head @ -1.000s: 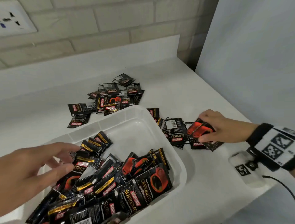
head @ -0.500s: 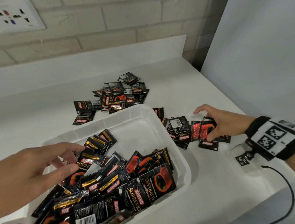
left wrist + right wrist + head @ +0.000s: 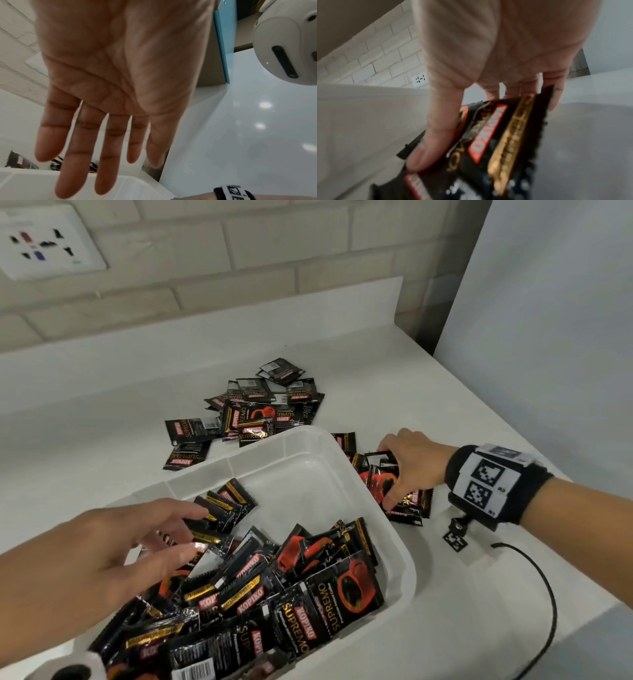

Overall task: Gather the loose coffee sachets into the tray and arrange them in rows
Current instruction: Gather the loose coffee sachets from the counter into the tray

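About halfway, it seems: lots of sachets [image 3: 239,594] heaped in the tray [image 3: 394,559] but not in rows, more loose ones [image 3: 260,412] behind the tray, right hand [image 3: 409,463] pinching a few sachets [image 3: 496,135] beside the tray, left hand [image 3: 102,556] flat and empty above it.

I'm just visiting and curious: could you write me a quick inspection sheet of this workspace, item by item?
Surface: white counter, sachets scattered on it.
Job's things: white tray, part filled with jumbled sachets, no full rows; loose pile lies behind the tray.
Clutter: a white roll at the near left tray corner.
Hands: left hand open over the tray's sachets; right hand grips a bunch of sachets beside the tray.
Cables: black cable near the counter's edge.
Surroundings: brick wall, wall socket.
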